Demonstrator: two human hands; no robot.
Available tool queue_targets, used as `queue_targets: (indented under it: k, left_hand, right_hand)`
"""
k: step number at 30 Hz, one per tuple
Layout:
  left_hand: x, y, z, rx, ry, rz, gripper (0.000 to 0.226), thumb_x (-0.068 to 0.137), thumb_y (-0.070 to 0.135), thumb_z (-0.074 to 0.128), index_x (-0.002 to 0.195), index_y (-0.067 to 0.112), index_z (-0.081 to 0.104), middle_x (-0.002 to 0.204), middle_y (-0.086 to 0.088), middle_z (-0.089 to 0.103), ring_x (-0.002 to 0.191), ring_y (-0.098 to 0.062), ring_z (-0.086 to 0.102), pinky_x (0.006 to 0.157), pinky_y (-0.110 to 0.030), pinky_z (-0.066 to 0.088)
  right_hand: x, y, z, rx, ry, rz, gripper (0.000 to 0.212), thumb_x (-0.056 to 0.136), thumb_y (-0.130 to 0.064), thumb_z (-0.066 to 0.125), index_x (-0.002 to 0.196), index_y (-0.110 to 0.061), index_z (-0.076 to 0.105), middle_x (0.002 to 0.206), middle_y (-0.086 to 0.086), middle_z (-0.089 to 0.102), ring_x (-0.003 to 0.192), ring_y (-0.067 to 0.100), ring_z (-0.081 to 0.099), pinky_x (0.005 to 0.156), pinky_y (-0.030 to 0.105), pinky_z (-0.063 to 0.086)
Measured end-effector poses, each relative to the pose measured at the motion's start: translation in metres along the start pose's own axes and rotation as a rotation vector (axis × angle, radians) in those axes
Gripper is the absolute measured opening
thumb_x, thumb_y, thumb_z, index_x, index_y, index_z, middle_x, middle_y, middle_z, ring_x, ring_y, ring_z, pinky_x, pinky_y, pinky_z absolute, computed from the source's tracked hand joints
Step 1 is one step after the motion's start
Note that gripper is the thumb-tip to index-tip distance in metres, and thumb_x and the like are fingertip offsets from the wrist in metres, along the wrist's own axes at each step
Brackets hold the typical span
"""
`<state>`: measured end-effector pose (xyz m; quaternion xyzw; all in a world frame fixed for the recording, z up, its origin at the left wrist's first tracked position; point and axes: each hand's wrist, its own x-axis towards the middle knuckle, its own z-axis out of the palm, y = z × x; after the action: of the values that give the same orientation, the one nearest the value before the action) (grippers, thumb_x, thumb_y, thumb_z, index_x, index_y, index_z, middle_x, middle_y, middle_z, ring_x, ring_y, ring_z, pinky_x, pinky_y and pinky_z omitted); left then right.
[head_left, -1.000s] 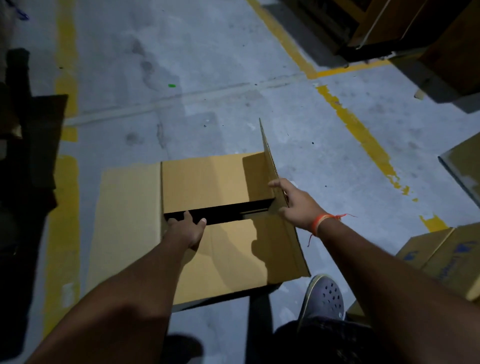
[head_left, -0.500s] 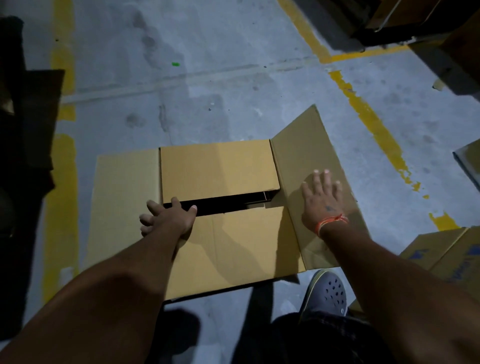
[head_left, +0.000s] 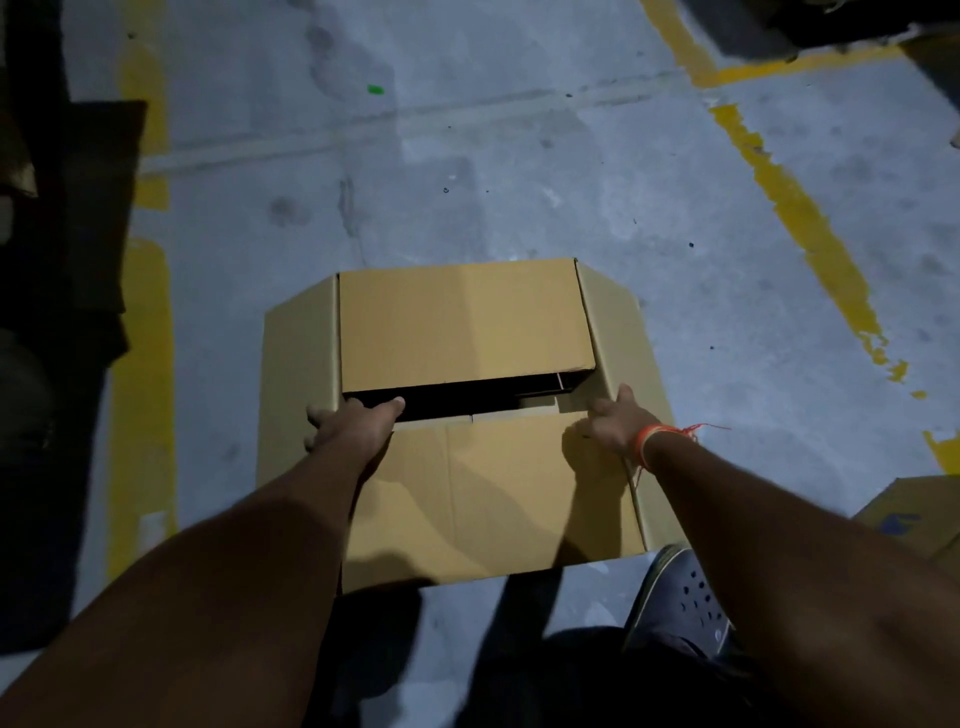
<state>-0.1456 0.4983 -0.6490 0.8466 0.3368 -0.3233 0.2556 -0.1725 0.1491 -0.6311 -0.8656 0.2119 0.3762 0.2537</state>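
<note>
Fig.: cardboard box (head_left: 457, 322) on grey concrete floor (head_left: 519, 156), centre frame, just ahead of my shoe (head_left: 685, 592). Far flap (head_left: 462, 317) & near flap (head_left: 493, 493) folded in, dark gap btw. them; side flaps splay out. L hand (head_left: 353, 426): fingers curled over box's left edge, thumb at gap. R hand (head_left: 615, 421): fingers curled on near flap's right corner, thumb up. Yellow lines (head_left: 810, 228) either side.

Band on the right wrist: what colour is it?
Orange; the band shows best in the head view.
</note>
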Motion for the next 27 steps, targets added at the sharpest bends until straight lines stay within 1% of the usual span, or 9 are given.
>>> queue_targets:
  k: [5, 9, 14, 16, 18, 19, 21, 24, 27]
  left_hand:
    - [-0.012, 0.005, 0.009, 0.046, 0.083, -0.012, 0.093, 0.087, 0.074, 0.054, 0.157, 0.017, 0.032, 0.167, -0.010, -0.001, 0.147, -0.050, 0.020, 0.112, -0.059, 0.032]
    - [-0.003, 0.008, 0.006, 0.063, 0.068, 0.004, 0.106, 0.077, 0.083, 0.050, 0.157, 0.017, 0.030, 0.164, -0.011, 0.005, 0.137, -0.052, 0.033, 0.105, -0.060, 0.041]
    - [0.008, 0.008, -0.015, 0.034, -0.057, 0.030, 0.126, 0.057, 0.093, 0.050, 0.150, 0.008, 0.041, 0.168, -0.014, 0.003, 0.142, -0.048, 0.033, 0.111, -0.057, 0.038]
    - [-0.004, 0.013, -0.021, 0.142, -0.077, 0.149, 0.093, 0.073, 0.086, 0.049, 0.128, 0.014, 0.069, 0.169, -0.015, 0.001, 0.143, -0.045, 0.034, 0.112, -0.053, 0.037]
    - [-0.026, 0.022, -0.032, 0.180, -0.101, 0.280, 0.065, 0.087, 0.075, 0.048, 0.086, 0.019, 0.080, 0.153, -0.024, 0.040, 0.120, -0.038, 0.057, 0.098, -0.043, 0.046]
    - [-0.039, 0.026, -0.039, 0.153, -0.158, 0.321, 0.064, 0.091, 0.071, 0.048, 0.075, 0.016, 0.077, 0.128, -0.023, 0.062, 0.100, -0.033, 0.064, 0.086, -0.038, 0.048]
    - [-0.065, 0.030, -0.056, 0.082, -0.383, 0.278, 0.068, 0.095, 0.069, 0.046, 0.073, 0.011, 0.074, 0.085, -0.013, 0.070, 0.068, -0.025, 0.062, 0.068, -0.033, 0.047]
    - [-0.095, 0.025, -0.072, 0.121, -0.784, 0.118, 0.078, 0.096, 0.070, 0.043, 0.091, 0.001, 0.080, 0.077, -0.012, 0.071, 0.058, -0.023, 0.063, 0.059, -0.028, 0.052]
    - [-0.117, 0.002, -0.064, 0.252, -0.951, 0.004, 0.073, 0.097, 0.069, 0.042, 0.100, 0.006, 0.078, 0.080, -0.008, 0.069, 0.059, -0.019, 0.063, 0.057, -0.025, 0.052]
  right_hand:
    - [-0.010, -0.004, 0.007, -0.167, 0.073, -0.093, 0.070, 0.078, -0.028, 0.066, 0.146, -0.028, 0.049, 0.162, 0.009, 0.004, 0.146, 0.048, 0.014, 0.115, 0.059, 0.034]
    - [-0.016, -0.008, 0.001, -0.185, 0.050, -0.108, 0.076, 0.076, -0.022, 0.065, 0.149, -0.030, 0.046, 0.167, 0.005, -0.009, 0.151, 0.044, 0.000, 0.117, 0.059, 0.030]
    - [-0.028, -0.014, -0.010, -0.274, 0.122, -0.242, 0.056, 0.082, -0.030, 0.064, 0.137, -0.025, 0.060, 0.162, 0.008, 0.027, 0.147, 0.034, 0.027, 0.114, 0.053, 0.038]
    - [-0.042, -0.023, -0.020, -0.242, 0.140, -0.276, 0.036, 0.092, -0.036, 0.058, 0.124, -0.024, 0.070, 0.138, 0.008, 0.060, 0.124, 0.028, 0.054, 0.100, 0.038, 0.048]
    - [-0.058, -0.031, -0.031, -0.164, 0.139, -0.279, 0.023, 0.095, -0.035, 0.055, 0.089, -0.027, 0.074, 0.099, 0.003, 0.071, 0.097, 0.025, 0.060, 0.073, 0.028, 0.044]
    - [-0.067, -0.035, -0.038, -0.143, 0.144, -0.272, 0.028, 0.095, -0.034, 0.054, 0.071, -0.027, 0.067, 0.082, 0.000, 0.065, 0.087, 0.024, 0.058, 0.063, 0.026, 0.037]
    - [-0.087, -0.041, -0.050, -0.125, 0.125, -0.253, 0.036, 0.094, -0.034, 0.053, 0.059, -0.023, 0.056, 0.073, 0.000, 0.059, 0.077, 0.025, 0.056, 0.058, 0.029, 0.032]
    - [-0.120, -0.044, -0.059, -0.111, -0.105, -0.178, 0.036, 0.092, -0.028, 0.047, 0.071, -0.015, 0.073, 0.083, 0.009, 0.071, 0.069, 0.023, 0.058, 0.061, 0.029, 0.039]
    - [-0.148, -0.036, -0.045, -0.150, -0.392, -0.069, 0.030, 0.085, -0.015, 0.051, 0.089, -0.011, 0.080, 0.101, 0.014, 0.077, 0.074, 0.024, 0.065, 0.062, 0.027, 0.044]
